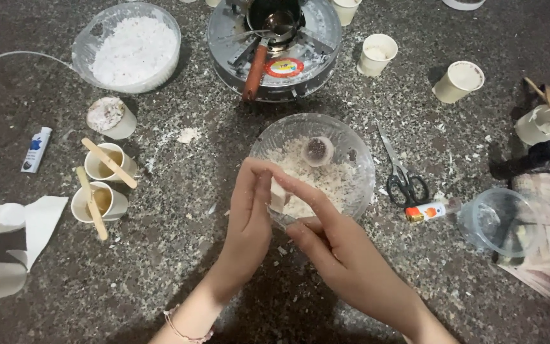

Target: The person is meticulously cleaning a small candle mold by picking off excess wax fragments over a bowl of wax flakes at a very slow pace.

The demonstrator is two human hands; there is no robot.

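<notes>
You hold a small pale block (279,194) between both hands, just over the near rim of the glass bowl (359,167). Your left hand (249,223) and right hand (335,245) meet on it, each grip pinching the block from its own side, fingertips pressed to it. The bowl holds pale flakes and a small round cup (318,151). The step in hand looks like breaking or crumbling the block into the bowl; I judge that calls for steady pressure and keeping the piece over the bowl so crumbs fall inside.

Right of the bowl lie scissors (402,175) and a small tube (431,209) on the speckled tabletop (179,267). Behind it stands a round metal heater (275,44). Left are two paper cups with wooden sticks (104,185), and farther back a bowl of white flakes (132,46).
</notes>
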